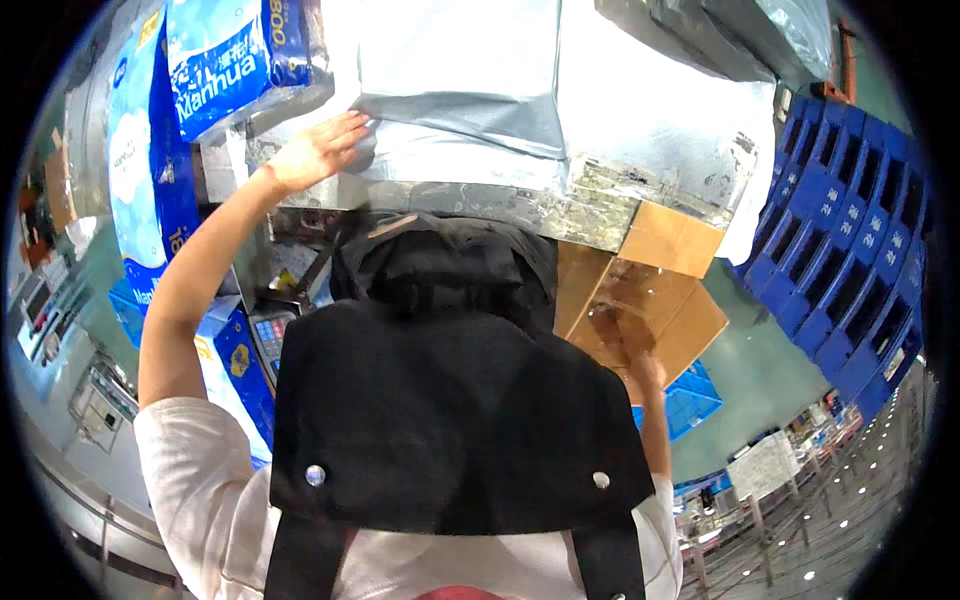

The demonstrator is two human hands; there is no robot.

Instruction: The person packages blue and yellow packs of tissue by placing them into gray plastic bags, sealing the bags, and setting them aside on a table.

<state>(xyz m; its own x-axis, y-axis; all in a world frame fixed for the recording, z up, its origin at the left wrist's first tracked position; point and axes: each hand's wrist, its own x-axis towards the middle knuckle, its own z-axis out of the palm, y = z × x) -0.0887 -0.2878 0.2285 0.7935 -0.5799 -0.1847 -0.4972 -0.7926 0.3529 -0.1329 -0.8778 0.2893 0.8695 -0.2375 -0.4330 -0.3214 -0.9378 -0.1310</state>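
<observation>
My left hand point(322, 152) lies at the near left of the table, its fingers stretched out. The fingertips reach the left edge of a grey-white plastic mailing bag point(460, 60), which lies flat at the middle of the table. On the right, below the table edge, stands an open cardboard box point(690, 318) with a flap up. Reaching down over the box is my right hand point(625, 335); it is dark and blurred there, so its fingers and anything in them cannot be made out.
Blue and white plastic-wrapped packs point(155, 150) are stacked at the left. Dark grey bags point(700, 35) lie at the back right of the table point(660, 130). A blue crate point(695, 400) sits below the box, and blue slatted racks point(850, 220) stand farther right.
</observation>
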